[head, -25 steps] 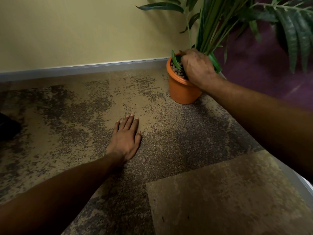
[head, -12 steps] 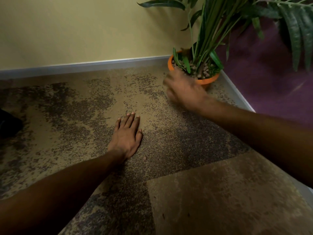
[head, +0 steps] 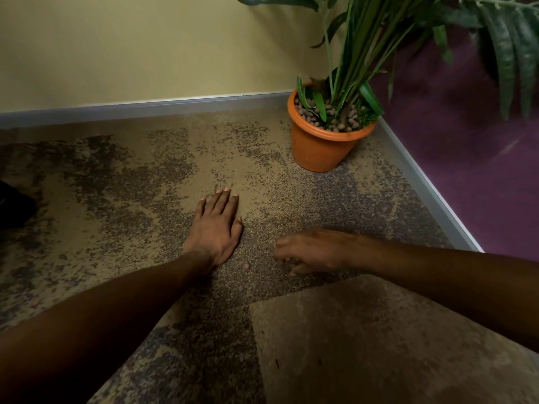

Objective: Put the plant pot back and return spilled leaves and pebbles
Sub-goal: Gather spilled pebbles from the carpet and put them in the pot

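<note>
Both hands are low on the carpet (head: 116,176): my left hand (head: 215,228) lies flat, fingers spread; my right hand (head: 312,250) hovers loosely curled, holding nothing. Beyond them the orange pot (head: 318,147) stands upright in the corner. One pebble (head: 246,265) lies between my hands.
</note>
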`<state>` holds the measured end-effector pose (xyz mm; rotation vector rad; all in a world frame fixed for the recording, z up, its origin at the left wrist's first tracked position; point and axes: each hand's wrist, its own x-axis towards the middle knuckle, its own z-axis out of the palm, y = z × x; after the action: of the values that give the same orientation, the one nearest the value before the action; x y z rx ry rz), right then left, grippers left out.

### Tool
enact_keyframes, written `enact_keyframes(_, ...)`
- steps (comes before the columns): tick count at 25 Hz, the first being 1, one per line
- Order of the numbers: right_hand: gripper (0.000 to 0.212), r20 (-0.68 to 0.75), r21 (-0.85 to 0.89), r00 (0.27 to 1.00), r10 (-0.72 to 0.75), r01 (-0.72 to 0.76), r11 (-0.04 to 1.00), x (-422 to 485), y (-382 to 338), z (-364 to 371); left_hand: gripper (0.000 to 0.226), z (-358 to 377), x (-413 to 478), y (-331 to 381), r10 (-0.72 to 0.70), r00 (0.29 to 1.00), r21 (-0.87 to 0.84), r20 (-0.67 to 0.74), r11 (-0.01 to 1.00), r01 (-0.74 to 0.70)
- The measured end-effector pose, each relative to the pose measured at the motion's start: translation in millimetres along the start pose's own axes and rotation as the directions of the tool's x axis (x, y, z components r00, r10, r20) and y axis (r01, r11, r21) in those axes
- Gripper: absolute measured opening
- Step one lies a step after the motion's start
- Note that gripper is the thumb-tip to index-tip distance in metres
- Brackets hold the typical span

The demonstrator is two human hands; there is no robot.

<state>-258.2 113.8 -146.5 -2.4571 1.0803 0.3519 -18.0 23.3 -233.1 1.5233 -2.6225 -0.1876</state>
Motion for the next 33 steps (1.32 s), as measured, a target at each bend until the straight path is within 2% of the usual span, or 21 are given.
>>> enact_keyframes(4, 0.010, -0.027, 0.099, 1.000, 0.003, -0.001, 0.995, 5.0, -5.2, 0.0, 0.067, 1.8, 0.4, -1.0, 0.000, 1.000, -0.012, -0.007, 1.000, 0.000)
enact_keyframes(9, 0.029, -0.210, 0.147, 0.977, -0.025, 0.056, 0.988, 26.5, -28.9, 3.8, 0.067, 4.9, 0.6, -2.9, 0.003, 1.000, -0.016, -0.006, 1.000, -0.004)
enact_keyframes(13, 0.027, -0.204, 0.000, 0.974, -0.100, 0.103, 0.995, 44.6, -42.7, 14.8, 0.067, 4.9, 1.4, -3.3, 0.004, 1.000, -0.020, -0.009, 1.000, -0.004)
enact_keyframes(19, 0.012, -0.345, -0.057, 0.933, -0.099, 0.085, 0.995, 48.5, -45.4, 26.1, 0.067, 4.9, 1.7, -1.8, 0.003, 1.000, -0.013, -0.018, 1.000, -0.004)
enact_keyframes(21, 0.013, -0.405, -0.023, 0.913, -0.052, 0.046, 0.999, 43.6, -36.5, 22.0, 0.067, 5.8, 2.2, -2.2, 0.000, 1.000, -0.005, -0.015, 1.000, 0.000)
enact_keyframes(24, 0.016, -0.459, 0.031, 0.883, 0.098, -0.094, 0.995, 33.8, -14.3, 4.1, 0.067, 8.4, 2.4, -3.0, -0.010, 1.000, -0.003, -0.016, 1.000, 0.010)
enact_keyframes(26, 0.013, -0.517, 0.055, 0.842, 0.158, -0.151, 0.987, 23.5, 3.9, -17.2, 0.067, 9.7, 2.5, -3.3, -0.008, 1.000, -0.003, -0.021, 1.000, 0.008)
enact_keyframes(28, 0.013, -0.599, 0.077, 0.767, 0.229, -0.230, 0.970, 12.1, 23.1, -45.6, 0.067, 9.8, 2.6, -3.5, -0.005, 1.000, -0.009, -0.025, 1.000, 0.005)
enact_keyframes(33, 0.018, -0.784, 0.166, 0.473, 0.403, -0.466, 0.869, -14.5, 65.3, -117.7, 0.067, 6.3, 2.2, -3.2, -0.003, 1.000, -0.022, -0.024, 1.000, 0.002)
